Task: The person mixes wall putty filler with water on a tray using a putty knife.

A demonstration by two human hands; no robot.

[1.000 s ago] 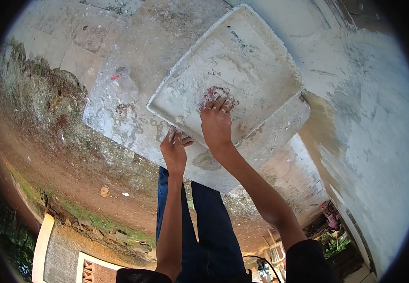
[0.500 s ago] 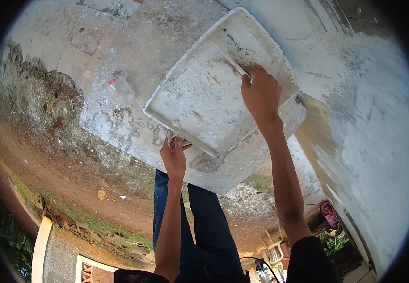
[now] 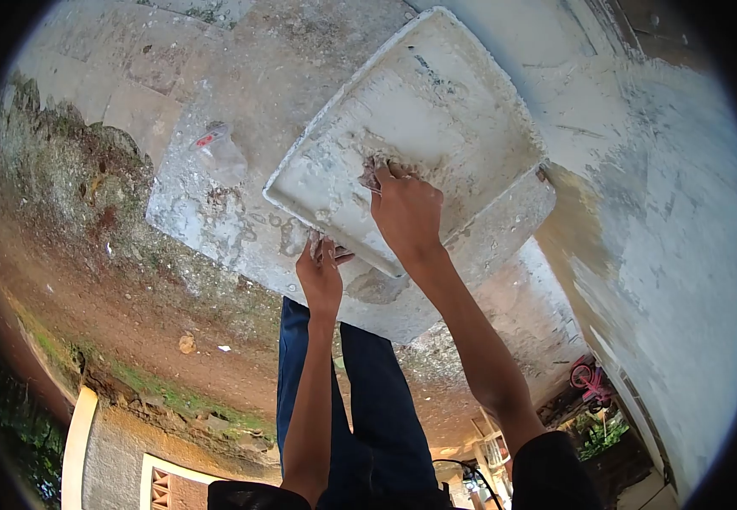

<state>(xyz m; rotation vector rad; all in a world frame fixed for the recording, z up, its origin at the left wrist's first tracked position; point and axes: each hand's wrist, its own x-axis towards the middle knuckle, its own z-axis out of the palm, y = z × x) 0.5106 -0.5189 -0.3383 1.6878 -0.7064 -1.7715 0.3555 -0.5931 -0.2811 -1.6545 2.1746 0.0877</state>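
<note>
A shallow rectangular tray point(image 3: 304, 209) holds wet white plaster point(image 3: 368, 110), spread thin and smeared across its bottom. My right hand point(image 3: 409, 212) is closed over the tray's near half, pinching a flat scraper point(image 3: 372, 177) caked with plaster. Most of that scraper is hidden by my fingers and the paste. My left hand point(image 3: 321, 270) grips the tray's near rim at its left part, fingers bent and whitened with plaster. Part of its grasp is out of sight.
Under the tray is a plaster-spattered board point(image 3: 181, 204), with a clear plastic bag point(image 3: 225, 156) on its left part. A partly plastered wall point(image 3: 640, 187) runs along the right. Mossy, uneven ground point(image 3: 147, 340) lies to the left, and a pink bicycle point(image 3: 591, 384) stands lower right.
My right hand has drawn the scraper across the tray toward me and left, gathering plaster at its fingers. The left hand stays at the rim; the view has shifted slightly.
</note>
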